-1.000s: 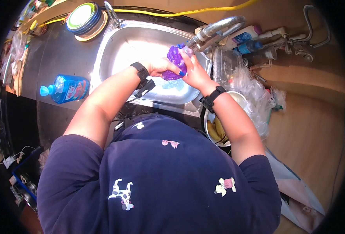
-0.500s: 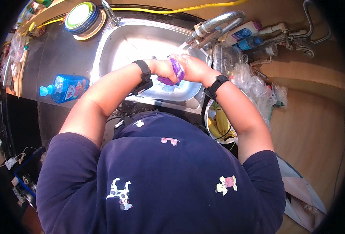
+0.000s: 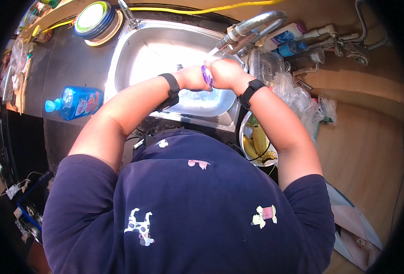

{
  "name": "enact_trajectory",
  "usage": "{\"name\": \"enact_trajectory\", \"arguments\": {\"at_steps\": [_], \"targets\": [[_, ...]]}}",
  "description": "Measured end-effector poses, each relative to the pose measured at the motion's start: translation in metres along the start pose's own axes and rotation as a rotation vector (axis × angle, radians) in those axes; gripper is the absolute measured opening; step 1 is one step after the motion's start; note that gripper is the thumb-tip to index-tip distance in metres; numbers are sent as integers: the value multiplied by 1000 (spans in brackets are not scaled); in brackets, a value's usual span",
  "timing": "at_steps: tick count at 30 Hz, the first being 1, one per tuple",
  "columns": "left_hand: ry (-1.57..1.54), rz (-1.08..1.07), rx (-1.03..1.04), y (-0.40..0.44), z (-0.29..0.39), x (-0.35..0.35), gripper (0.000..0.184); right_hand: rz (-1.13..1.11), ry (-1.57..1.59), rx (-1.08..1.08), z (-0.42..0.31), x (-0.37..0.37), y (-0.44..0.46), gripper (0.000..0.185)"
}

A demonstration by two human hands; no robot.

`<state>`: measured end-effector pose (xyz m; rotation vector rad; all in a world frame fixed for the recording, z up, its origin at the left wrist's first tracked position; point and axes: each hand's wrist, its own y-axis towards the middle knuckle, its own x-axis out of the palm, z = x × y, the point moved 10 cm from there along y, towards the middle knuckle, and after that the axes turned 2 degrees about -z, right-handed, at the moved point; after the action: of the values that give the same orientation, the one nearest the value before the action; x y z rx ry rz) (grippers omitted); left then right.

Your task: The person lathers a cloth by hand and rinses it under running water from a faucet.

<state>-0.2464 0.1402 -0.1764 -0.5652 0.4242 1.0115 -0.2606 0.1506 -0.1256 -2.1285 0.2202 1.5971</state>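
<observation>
This is a kitchen: a metal sink (image 3: 140, 57) shows it. Stacked dishes (image 3: 92, 23) stand left of the sink, bananas (image 3: 259, 139) right

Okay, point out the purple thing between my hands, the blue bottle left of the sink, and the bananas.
Purple thing (image 3: 207, 76): head view, on the strip visible between the hands.
Blue bottle (image 3: 82, 102): head view, middle of its body.
Bananas (image 3: 259, 138): head view, on a yellow peel.
</observation>
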Motion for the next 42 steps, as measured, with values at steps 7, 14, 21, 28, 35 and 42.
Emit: {"name": "enact_trajectory", "arguments": {"at_steps": [7, 14, 21, 28, 35, 42], "targets": [[220, 80, -207, -2, -8, -15, 27, -24, 28, 66, 11, 7, 4, 22], [278, 195, -71, 8, -7, -17, 22, -95, 132, 269, 32, 28, 6, 22], [386, 185, 87, 7, 10, -28, 14, -192, 648, 311, 46, 61, 6, 20], [442, 207, 136, -7, 29, -37, 20, -230, 853, 318, 47, 64, 2, 20], [384, 247, 82, -1, 16, -41, 28, -142, 1311, 348, 47, 81, 1, 23], [458, 434, 199, -10, 22, -63, 36, -56, 1775, 442, 37, 86, 0, 25]]}}
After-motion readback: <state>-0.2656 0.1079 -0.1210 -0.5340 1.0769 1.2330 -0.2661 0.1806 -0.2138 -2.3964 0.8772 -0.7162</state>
